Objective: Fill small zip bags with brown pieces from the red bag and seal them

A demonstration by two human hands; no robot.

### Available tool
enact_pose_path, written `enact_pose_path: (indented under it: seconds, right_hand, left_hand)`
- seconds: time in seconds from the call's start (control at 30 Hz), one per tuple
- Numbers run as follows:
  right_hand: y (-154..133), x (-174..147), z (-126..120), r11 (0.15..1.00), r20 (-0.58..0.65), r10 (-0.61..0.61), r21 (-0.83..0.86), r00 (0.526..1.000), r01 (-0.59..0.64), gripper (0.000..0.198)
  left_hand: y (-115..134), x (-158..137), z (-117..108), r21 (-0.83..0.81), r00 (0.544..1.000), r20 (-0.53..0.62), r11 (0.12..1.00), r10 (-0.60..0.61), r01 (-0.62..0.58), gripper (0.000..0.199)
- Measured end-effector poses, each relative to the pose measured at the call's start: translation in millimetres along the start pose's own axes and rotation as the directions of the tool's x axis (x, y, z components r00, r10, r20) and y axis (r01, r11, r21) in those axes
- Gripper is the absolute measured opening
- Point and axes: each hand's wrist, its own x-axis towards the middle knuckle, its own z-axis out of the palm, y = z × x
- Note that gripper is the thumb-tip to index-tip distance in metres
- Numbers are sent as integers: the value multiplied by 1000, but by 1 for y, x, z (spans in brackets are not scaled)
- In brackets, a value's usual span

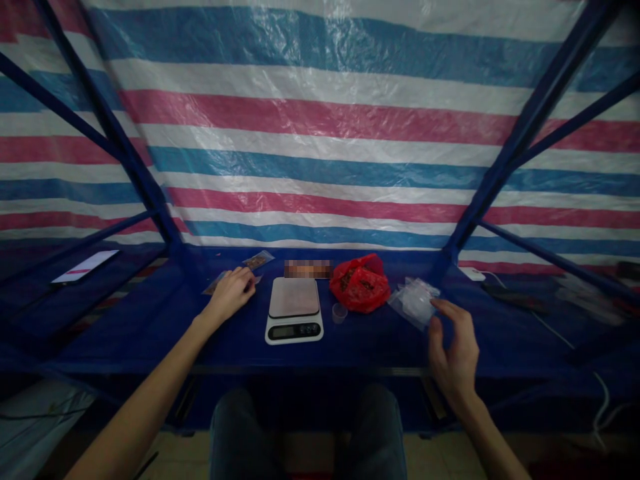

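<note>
- We note a striped sheet (pixel 320 120) at the back: red, white, blue.
- We see blue bars (pixel 141 181) at both sides.
- We log a white cord (pixel 605 396), lower right.

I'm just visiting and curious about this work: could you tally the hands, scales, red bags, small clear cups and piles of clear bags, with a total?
Hands: 2 (left hand, right hand)
Scale: 1
Red bag: 1
Small clear cup: 1
Pile of clear bags: 1
Total: 6
</note>
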Motion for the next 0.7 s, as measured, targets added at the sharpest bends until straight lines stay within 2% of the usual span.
enact_pose_path:
  seconds: [0.1, 0.2, 0.27, 0.33, 0.4, 0.5, 0.6, 0.7]
  right_hand:
    - [-38, 16, -2, 991, 48, 0, 130, 999, -6, 18]
    - [-86, 54, 15, 931, 169, 45, 351, 985, -102, 27]
    - [-117, 89, 41, 848, 306, 11, 502, 952, -171, 42]
    - [-140, 125, 75, 801, 413, -65, 564, 909, -199, 50]
    - [-152, 162, 113, 772, 456, -136, 605, 879, -195, 41]
    - [-153, 206, 162, 717, 389, -109, 668, 915, -199, 25]
    - [-146, 231, 189, 700, 311, -58, 690, 949, -183, 33]
    - [-137, 238, 195, 696, 359, -165, 702, 919, -149, 38]
  left_hand:
    - [21, 23, -31, -64, 989, -134, 997, -55, 47, 23]
    - [62, 56, -66, -336, 977, -206, 942, -59, -14, 23]
    - [94, 80, -83, -410, 974, -224, 905, 23, -116, 18]
    - [121, 102, -93, -439, 960, -248, 868, 131, -232, 17]
    - [138, 123, -97, -492, 941, -305, 821, 147, -288, 15]
    - [139, 150, -97, -661, 928, -361, 676, 94, -326, 13]
    - [123, 169, -94, -788, 935, -339, 513, 100, -340, 17]
    - [102, 177, -91, -800, 943, -310, 504, 119, -326, 24]
